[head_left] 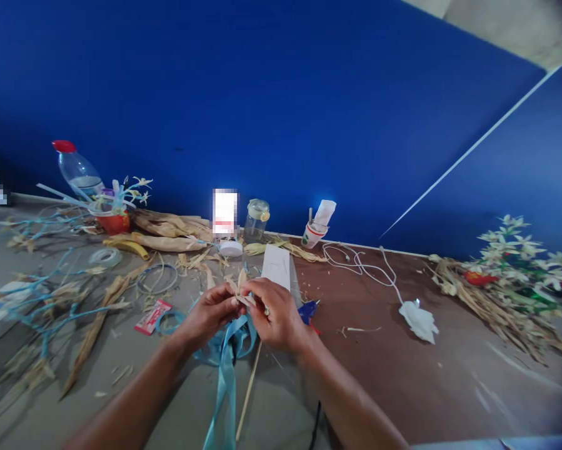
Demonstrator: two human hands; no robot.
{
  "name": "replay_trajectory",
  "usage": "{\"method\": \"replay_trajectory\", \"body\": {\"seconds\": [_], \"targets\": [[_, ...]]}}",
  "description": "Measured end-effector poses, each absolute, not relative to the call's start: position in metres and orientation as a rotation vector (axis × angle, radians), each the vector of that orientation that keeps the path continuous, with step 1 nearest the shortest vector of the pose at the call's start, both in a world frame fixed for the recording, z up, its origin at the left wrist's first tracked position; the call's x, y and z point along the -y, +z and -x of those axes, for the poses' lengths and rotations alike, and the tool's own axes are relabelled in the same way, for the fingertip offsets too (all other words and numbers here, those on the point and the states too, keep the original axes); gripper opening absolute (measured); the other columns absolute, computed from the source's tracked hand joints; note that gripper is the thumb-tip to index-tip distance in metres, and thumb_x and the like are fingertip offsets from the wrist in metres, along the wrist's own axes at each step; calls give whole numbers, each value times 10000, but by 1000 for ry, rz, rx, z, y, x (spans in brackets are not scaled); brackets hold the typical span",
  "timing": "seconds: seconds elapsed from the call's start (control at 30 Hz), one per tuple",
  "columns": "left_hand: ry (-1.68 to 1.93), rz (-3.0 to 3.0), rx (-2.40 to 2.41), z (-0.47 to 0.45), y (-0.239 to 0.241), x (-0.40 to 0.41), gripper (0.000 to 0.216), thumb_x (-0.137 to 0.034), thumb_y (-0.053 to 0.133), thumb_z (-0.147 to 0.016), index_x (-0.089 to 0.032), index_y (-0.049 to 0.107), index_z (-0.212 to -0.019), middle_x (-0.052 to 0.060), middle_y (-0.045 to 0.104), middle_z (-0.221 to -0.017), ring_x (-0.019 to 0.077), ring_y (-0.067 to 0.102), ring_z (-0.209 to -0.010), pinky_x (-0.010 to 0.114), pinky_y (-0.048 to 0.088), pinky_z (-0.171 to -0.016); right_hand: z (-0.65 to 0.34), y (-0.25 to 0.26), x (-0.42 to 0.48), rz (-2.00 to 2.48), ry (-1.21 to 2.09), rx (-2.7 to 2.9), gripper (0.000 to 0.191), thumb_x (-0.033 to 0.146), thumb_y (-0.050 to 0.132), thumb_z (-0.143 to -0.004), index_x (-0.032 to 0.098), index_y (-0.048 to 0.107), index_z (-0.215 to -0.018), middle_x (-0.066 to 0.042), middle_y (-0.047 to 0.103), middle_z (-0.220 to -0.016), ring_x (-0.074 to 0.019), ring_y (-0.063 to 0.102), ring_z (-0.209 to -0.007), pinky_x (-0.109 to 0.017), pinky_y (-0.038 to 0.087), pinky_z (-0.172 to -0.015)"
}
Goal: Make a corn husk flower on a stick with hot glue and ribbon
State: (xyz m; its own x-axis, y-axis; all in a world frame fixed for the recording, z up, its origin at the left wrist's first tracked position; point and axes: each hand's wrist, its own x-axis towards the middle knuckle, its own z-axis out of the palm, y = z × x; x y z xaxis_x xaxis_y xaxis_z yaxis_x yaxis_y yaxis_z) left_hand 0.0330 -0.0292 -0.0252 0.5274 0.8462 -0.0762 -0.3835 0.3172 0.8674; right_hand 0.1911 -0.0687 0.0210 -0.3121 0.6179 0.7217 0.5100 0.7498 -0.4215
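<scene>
My left hand (215,305) and my right hand (277,314) meet at the middle of the view, fingertips pinched together. Between them is a small pale flower of dried husk (240,282), its petals poking up above the fingers; its lower part is hidden. Light blue ribbon (225,381) lies in loops just below the hands and trails toward the near edge. A thin wooden stick (249,390) runs down beside the ribbon. Behind my right hand lies a white card (275,262), and a blue tool (309,311) shows partly past the wrist.
Dried husks (170,226), a red cup of blue-stemmed flowers (113,220) and a bottle (79,170) stand at back left. A glass jar (256,224), a paper cup (314,234) and a white cable (369,267) line the blue partition (281,106). White flowers (515,247) lie right.
</scene>
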Motion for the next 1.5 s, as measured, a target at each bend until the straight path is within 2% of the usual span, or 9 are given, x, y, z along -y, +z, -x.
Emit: {"method": "replay_trajectory", "body": {"seconds": [0.1, 0.33, 0.57, 0.8, 0.97, 1.13, 1.3, 1.5], "targets": [[892, -910, -588, -34, -25, 30, 276, -345, 767, -614, -136, 603, -688, 1, 595, -604, 91, 535, -559, 201, 404, -543, -191, 20, 71, 830, 42, 1988, 369, 59, 472, -802, 208, 508, -1137, -80, 655, -956, -167, 613, -886, -293, 513, -767], [897, -945, -619, -36, -28, 31, 320, -381, 758, -613, -137, 552, -644, -31, 518, -512, 55, 410, -435, 180, 285, -437, -192, 14, 77, 817, -78, 2013, 338, 77, 469, -825, 222, 523, -1125, -73, 680, -936, -167, 639, -869, -289, 502, -734], [906, -930, -641, -37, -27, 31, 326, -382, 777, -580, -143, 567, -650, -54, 452, -497, 49, 380, -438, 179, 271, -445, -191, 7, 79, 778, -162, 2026, 325, 74, 471, -837, 206, 513, -1131, -80, 691, -947, -159, 644, -892, -287, 500, -716], [910, -945, -626, -36, -29, 31, 303, -367, 775, -590, -140, 580, -636, -47, 452, -505, 57, 388, -467, 185, 279, -464, -191, 3, 80, 781, -187, 2017, 308, 65, 466, -835, 200, 524, -1106, -79, 692, -926, -158, 646, -887, -289, 505, -695], [918, -951, -623, -36, -28, 31, 288, -362, 767, -605, -142, 586, -647, -33, 503, -531, 64, 420, -480, 188, 301, -474, -195, 13, 83, 771, -55, 2001, 352, 65, 493, -803, 194, 518, -1129, -98, 651, -1024, -180, 615, -957, -311, 523, -749], [935, -1000, -608, -35, -29, 32, 270, -365, 746, -637, -143, 597, -671, 2, 587, -598, 78, 465, -509, 199, 328, -494, -201, 27, 86, 869, 208, 1922, 426, 114, 499, -793, 191, 469, -1211, -133, 552, -1171, -143, 598, -784, -248, 524, -594], [937, -1065, -605, -34, -33, 31, 250, -360, 718, -675, -143, 595, -684, -21, 538, -564, 62, 405, -474, 194, 289, -465, -198, 32, 85, 853, 118, 2082, 364, 86, 469, -807, 208, 512, -1148, -97, 619, -1032, -179, 592, -946, -319, 511, -799], [948, -1068, -607, -34, -38, 30, 258, -363, 711, -682, -140, 581, -694, -30, 498, -562, 62, 395, -494, 191, 287, -470, -194, 29, 86, 858, 68, 2113, 317, 78, 472, -818, 190, 546, -1105, -94, 651, -1008, -164, 614, -932, -293, 512, -806]]}}
